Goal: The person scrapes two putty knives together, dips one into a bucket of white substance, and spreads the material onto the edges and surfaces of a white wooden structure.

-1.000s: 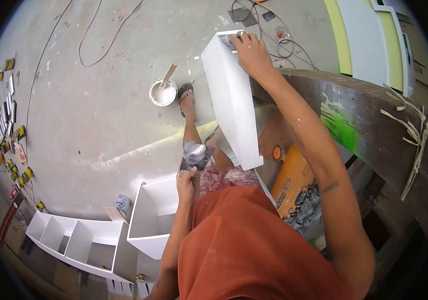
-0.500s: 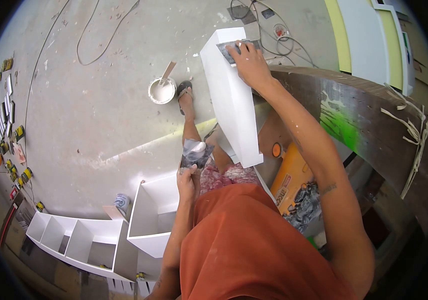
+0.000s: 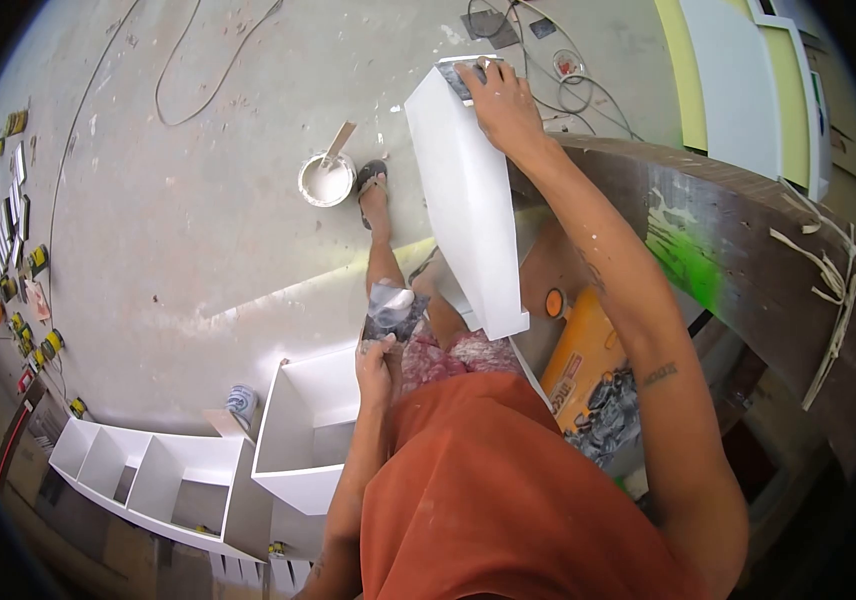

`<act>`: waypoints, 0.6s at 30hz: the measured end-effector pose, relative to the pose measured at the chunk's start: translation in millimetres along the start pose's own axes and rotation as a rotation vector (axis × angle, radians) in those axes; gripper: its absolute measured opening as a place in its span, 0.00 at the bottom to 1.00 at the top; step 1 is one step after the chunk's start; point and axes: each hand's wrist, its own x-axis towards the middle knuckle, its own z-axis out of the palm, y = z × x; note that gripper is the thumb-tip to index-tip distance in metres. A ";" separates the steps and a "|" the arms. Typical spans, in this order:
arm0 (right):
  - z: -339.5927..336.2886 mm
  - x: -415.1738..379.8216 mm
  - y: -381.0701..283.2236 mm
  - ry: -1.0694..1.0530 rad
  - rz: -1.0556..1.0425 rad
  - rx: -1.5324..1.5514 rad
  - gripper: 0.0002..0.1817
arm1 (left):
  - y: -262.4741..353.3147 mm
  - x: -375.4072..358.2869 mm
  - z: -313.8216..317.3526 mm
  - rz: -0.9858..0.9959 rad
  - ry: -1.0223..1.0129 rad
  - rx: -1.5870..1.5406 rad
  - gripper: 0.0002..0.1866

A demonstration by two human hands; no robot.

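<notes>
A long white panel piece (image 3: 463,200) stands in front of me, its far end up at the top centre. My right hand (image 3: 506,105) presses a dark, flat sheet-like tool (image 3: 458,78) against that far end, fingers bent over it. Low on the left, my left hand (image 3: 376,365) grips a grey-black plate (image 3: 384,322) with a lump of white paste (image 3: 394,298) on it. The plate is apart from the panel.
A bucket of white paste (image 3: 327,180) with a stick in it stands on the floor beside my foot. White open cabinets (image 3: 293,425) lie at lower left. At right are a dark board (image 3: 678,200), an orange machine (image 3: 581,345) and cables (image 3: 573,95).
My right hand and the dark tool have moved slightly up and left over the panel's far end. My left hand still holds the plate and has barely moved.
</notes>
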 end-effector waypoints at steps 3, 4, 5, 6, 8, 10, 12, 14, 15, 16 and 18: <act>2.8 -0.2 -1.8 0.026 0.000 -0.046 0.29 | -0.4 1.4 -1.9 0.025 -0.007 -0.007 0.06; 3.4 -0.7 -2.2 0.023 0.010 -0.034 0.29 | -1.8 3.8 -6.3 0.020 0.004 -0.017 0.06; 4.0 -1.2 -2.8 0.022 0.010 -0.034 0.29 | -3.5 5.5 -10.6 0.014 0.015 -0.027 0.06; 4.8 -1.4 -3.7 0.027 0.028 0.011 0.31 | -6.6 6.5 -14.3 0.014 0.017 -0.028 0.06; 4.5 -1.4 -5.8 0.031 0.047 0.056 0.34 | -0.2 2.6 2.1 0.023 0.005 -0.008 0.06; 3.8 -1.5 -5.7 0.034 0.027 -0.023 0.29 | 2.6 0.6 8.1 0.007 0.030 0.001 0.06; 5.1 -1.2 -6.5 0.042 0.030 -0.029 0.29 | 2.6 1.1 8.6 -0.008 0.056 0.009 0.06; 8.2 -1.5 -7.8 0.048 0.035 -0.031 0.28 | 0.8 2.6 4.1 -0.012 0.020 -0.005 0.06; 9.6 -1.2 -8.1 0.061 0.041 -0.024 0.28 | 0.0 3.3 1.7 -0.013 0.021 -0.004 0.06; 10.2 -1.2 -8.2 0.073 0.047 -0.017 0.28 | -1.2 4.2 -0.9 -0.007 0.013 -0.014 0.06; 10.3 -2.6 -7.9 0.061 0.045 -0.018 0.28 | -3.6 5.6 -7.1 -0.003 0.005 -0.023 0.05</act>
